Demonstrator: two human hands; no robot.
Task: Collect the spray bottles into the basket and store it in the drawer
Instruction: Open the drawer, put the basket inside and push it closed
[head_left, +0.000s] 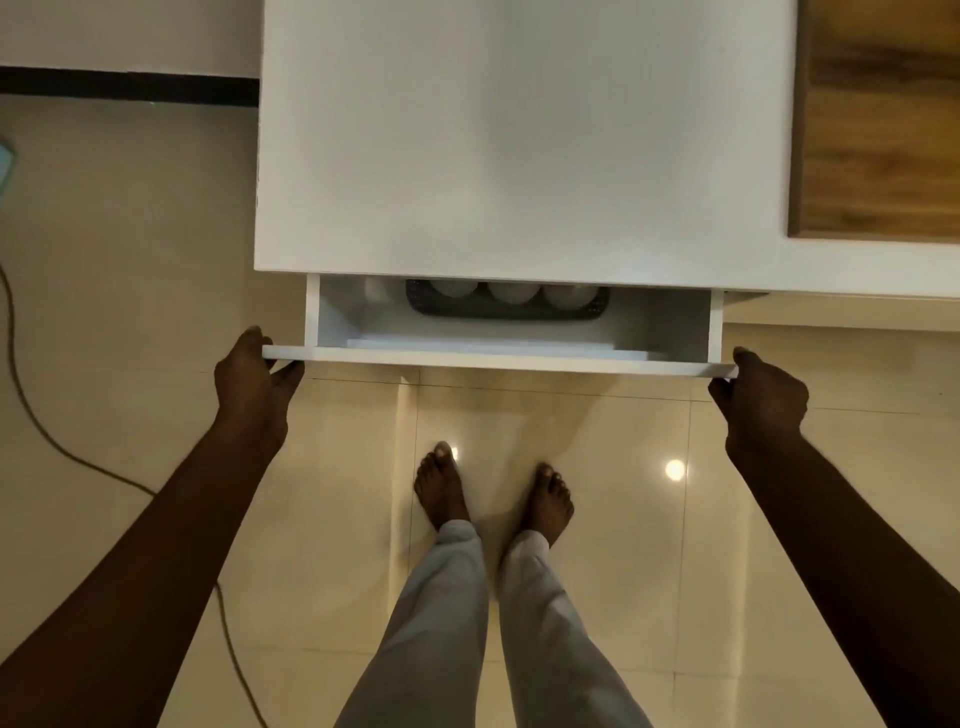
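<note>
Nearly done, judging by the head view: left hand (254, 382) clamped on the left end of the drawer (498, 358) front, right hand (758, 400) clamped on the right end, thumbs on top, fingers under. Hands well apart, one at each corner, neither nearer than the other. Between them and just beyond, inside the part-open drawer: the dark basket (506, 306), tucked against the back and half hidden under the white cabinet top (519, 145). Three pale rounded tops of the spray bottles (513, 292) showing in a row within it. Long axis of basket and drawer front alike running left to right, across the line of the push. Next move, probably: an even shove straight away from the body, both ends together, to avoid skewing on the runners. Bare feet (493, 493) below, clear of the drawer.
</note>
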